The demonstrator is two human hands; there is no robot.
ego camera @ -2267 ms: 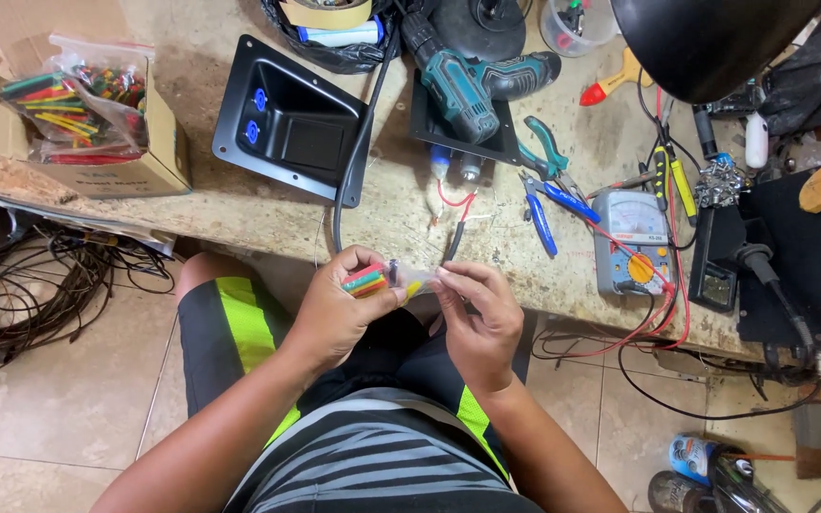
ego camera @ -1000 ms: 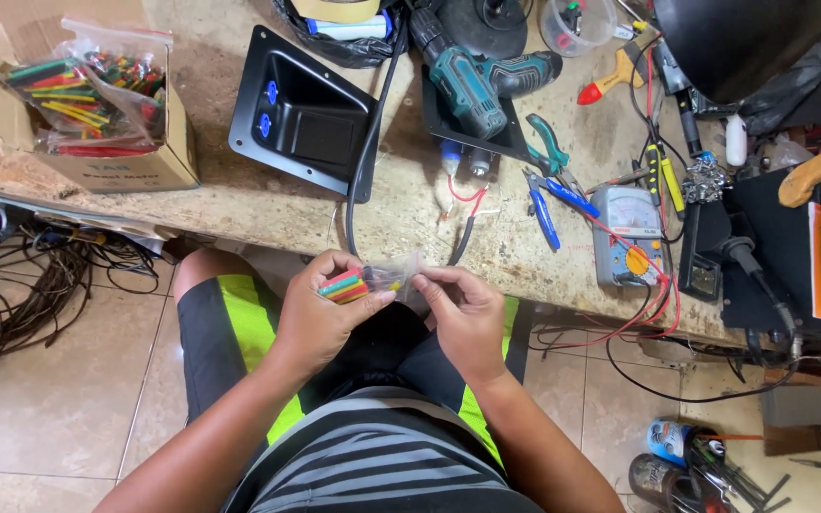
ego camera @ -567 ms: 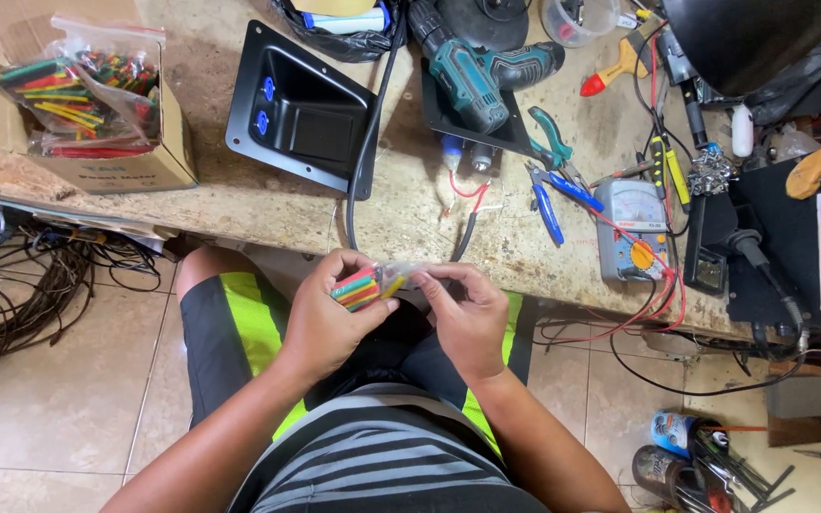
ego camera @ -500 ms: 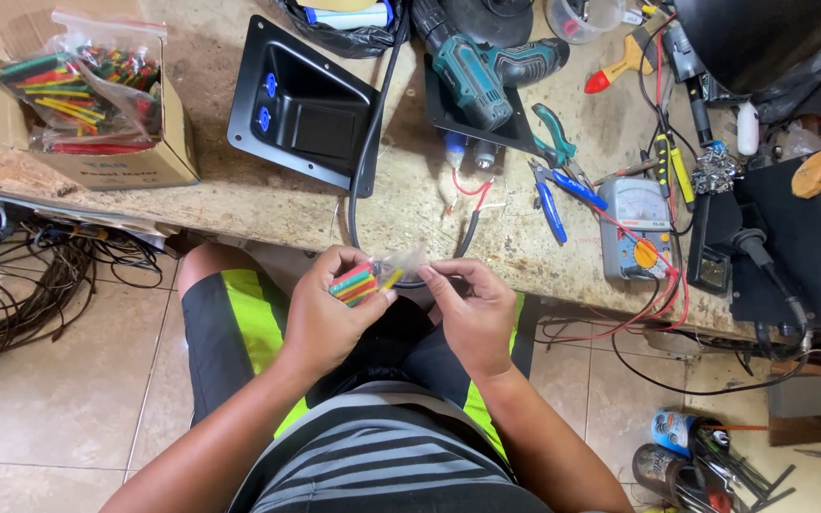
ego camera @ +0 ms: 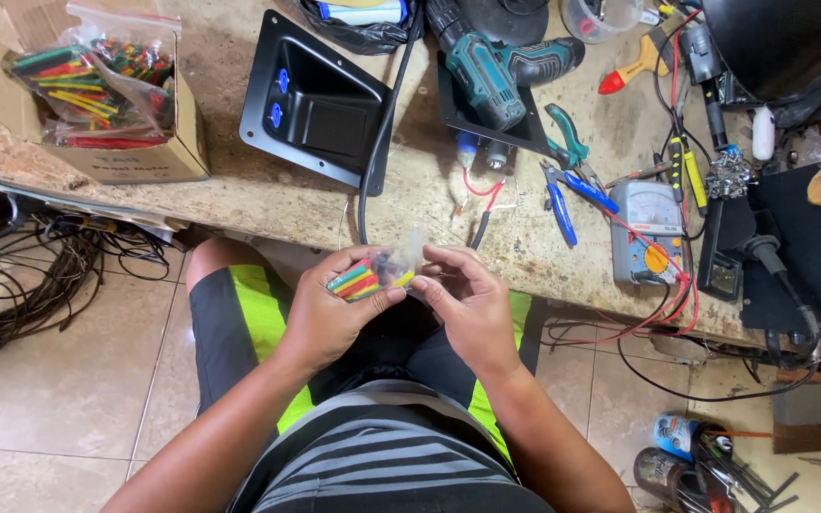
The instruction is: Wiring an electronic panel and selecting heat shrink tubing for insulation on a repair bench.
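Two hands meet at the middle of the frame, just above the person's lap. The left hand (ego camera: 330, 313) is closed around a small clear bag of coloured tubing pieces (ego camera: 370, 276), thumb across the front, so the bag's open end points toward the other hand. The right hand (ego camera: 467, 304) has its fingertips drawn together at that open end, seemingly pinching at something there; whether a piece is actually between them is too small to tell. Holding the bag low and close to the body keeps both wrists steady and the pieces from spilling. Beyond the hands runs the worn workbench (ego camera: 268, 195), its edge crossing the frame. On it, upper centre, lies a black recessed metal plate (ego camera: 320, 104) with two blue sockets, a black cable (ego camera: 382, 123) draped over its right side. Right of that sit a teal cordless drill (ego camera: 496, 66) on a dark tray, blue-handled pliers (ego camera: 563, 195) and an analogue multimeter (ego camera: 646, 228) with red leads, all within arm's reach. At the upper left a cardboard box (ego camera: 135, 157) holds a larger bag of coloured tubing (ego camera: 87, 81). Tangled wires (ego camera: 30, 275) lie on the tiled floor at the left.
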